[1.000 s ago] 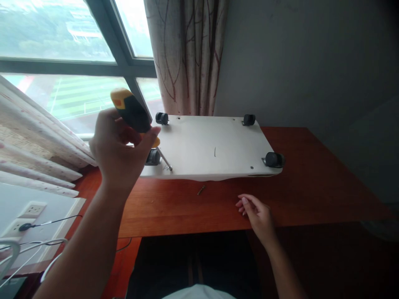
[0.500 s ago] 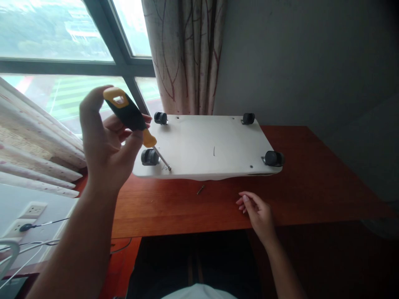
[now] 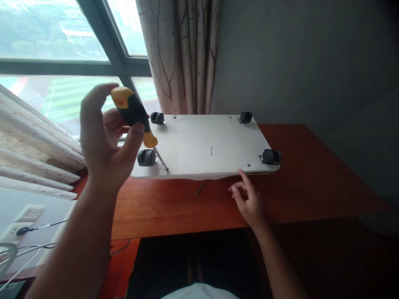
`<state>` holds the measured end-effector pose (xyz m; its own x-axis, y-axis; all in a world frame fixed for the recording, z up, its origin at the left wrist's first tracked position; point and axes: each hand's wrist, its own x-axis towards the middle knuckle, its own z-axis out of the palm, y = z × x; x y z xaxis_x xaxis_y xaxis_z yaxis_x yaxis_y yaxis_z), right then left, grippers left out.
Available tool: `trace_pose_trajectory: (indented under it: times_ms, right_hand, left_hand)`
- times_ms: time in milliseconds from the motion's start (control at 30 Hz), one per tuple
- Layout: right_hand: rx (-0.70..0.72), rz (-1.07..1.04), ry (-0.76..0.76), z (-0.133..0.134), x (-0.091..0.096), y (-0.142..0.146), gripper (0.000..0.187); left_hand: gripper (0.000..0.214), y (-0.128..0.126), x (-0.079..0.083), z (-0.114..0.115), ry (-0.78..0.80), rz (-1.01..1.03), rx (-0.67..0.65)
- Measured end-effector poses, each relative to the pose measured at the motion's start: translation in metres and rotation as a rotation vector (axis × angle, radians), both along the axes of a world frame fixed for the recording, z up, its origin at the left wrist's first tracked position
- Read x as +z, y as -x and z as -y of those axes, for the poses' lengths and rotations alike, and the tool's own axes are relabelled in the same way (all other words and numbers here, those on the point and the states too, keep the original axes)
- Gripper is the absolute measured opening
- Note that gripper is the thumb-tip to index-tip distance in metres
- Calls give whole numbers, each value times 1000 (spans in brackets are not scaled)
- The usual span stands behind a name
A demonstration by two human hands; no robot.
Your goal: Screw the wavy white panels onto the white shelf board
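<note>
My left hand (image 3: 104,139) is closed around the black and yellow handle of a screwdriver (image 3: 137,117). Its metal tip rests on the near left corner of a white board (image 3: 202,145) that lies on a red-brown desk (image 3: 311,182). The board has black caster wheels at its corners, one (image 3: 146,158) just left of the tip. My right hand (image 3: 247,199) hovers at the board's near edge, index finger stretched toward it, other fingers loosely curled, holding nothing. A small screw (image 3: 198,189) lies on the desk between my hands.
A patterned curtain (image 3: 181,54) hangs behind the board beside a large window (image 3: 46,41). A grey wall (image 3: 296,54) stands at the back right. Folded pale fabric (image 3: 34,162) lies left of the desk. Wall sockets (image 3: 26,216) with a plugged cable sit at lower left.
My right hand has lifted from the desk and moved up to the board's near edge, index finger out. My left hand shifted its grip on the screwdriver handle; the tip stays in place.
</note>
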<state>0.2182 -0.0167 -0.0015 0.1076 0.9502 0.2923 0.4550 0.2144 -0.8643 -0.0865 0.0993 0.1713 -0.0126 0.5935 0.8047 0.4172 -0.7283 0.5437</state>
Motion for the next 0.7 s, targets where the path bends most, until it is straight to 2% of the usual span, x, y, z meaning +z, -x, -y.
trace_pose_trajectory:
  times_ms: [167,333,433,600,633,700]
  right_hand:
    - [36,51,48,-6,-8,7,66]
    - [25,76,35,-6,-13,7,67]
    - [23,93,24,-6,-13,8,67]
    - [21,103,20,-6,-14,8,68]
    - [23,101,15,-6,-14,8,69]
    - [23,101,-2,-6,-16,8,69]
  left_hand:
    - [40,-1,-3,-1,30,17,99]
    - [64,-2,-6,-5,-154,-7,-10]
    - [61,-3,-3,-4,-165,-28,0]
    - [58,2,2,-9,-161,-25,136]
    - [59,4,2,-13,-177,-28,133]
    - [65,9,1,-21,-216,-55,36]
